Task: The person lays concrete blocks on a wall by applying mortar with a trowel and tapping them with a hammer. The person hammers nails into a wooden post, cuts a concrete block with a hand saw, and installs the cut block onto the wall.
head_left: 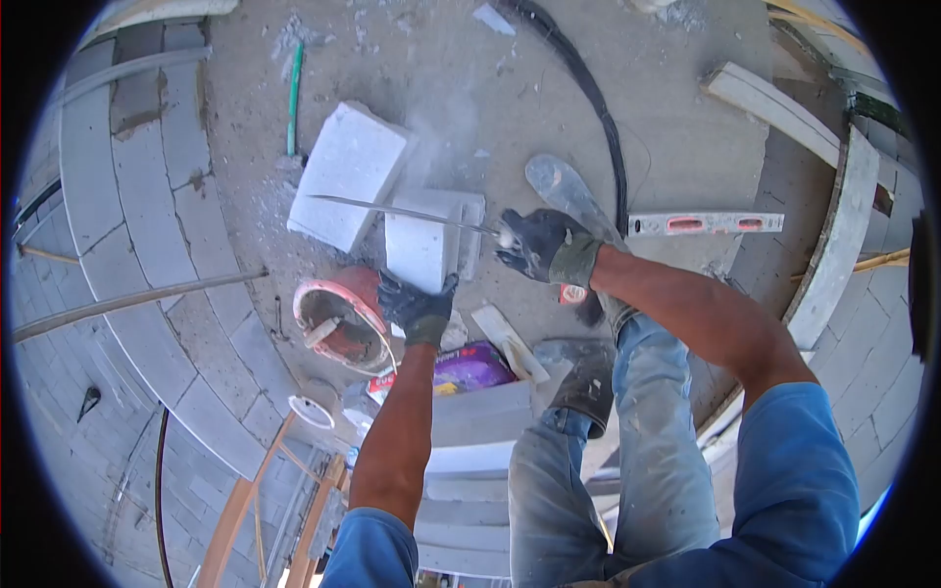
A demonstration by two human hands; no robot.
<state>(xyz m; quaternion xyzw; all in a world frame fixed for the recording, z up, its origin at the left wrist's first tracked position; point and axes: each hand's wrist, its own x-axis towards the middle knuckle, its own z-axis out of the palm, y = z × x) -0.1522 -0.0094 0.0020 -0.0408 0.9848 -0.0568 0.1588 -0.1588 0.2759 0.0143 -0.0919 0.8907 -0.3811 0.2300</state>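
Purple bag (475,367) w/ part-hidden, unreadable lettering lying below white chalky block (416,235), gloved L hand (417,306) touching block's lower edge, grip unclear, gloved R hand (549,245) gripping thin metal blade (392,210) over block, reddish round bucket (361,280) standing nearby.

Right grip (547,245), gloved, is holding a saw (402,210) by its handle; the narrow blade is extending leftward over a white block (420,240). Left grip (417,306), also gloved, is touching the block's near end. A larger block (348,167) is lying just to the left, on the floor (686,118). Near the left grip, a red bucket (362,282) is holding a tool (322,333). A purple bag (478,367) is lying right of the left forearm (397,431). Beyond, a black hose (596,90) is curving toward a level (706,223).
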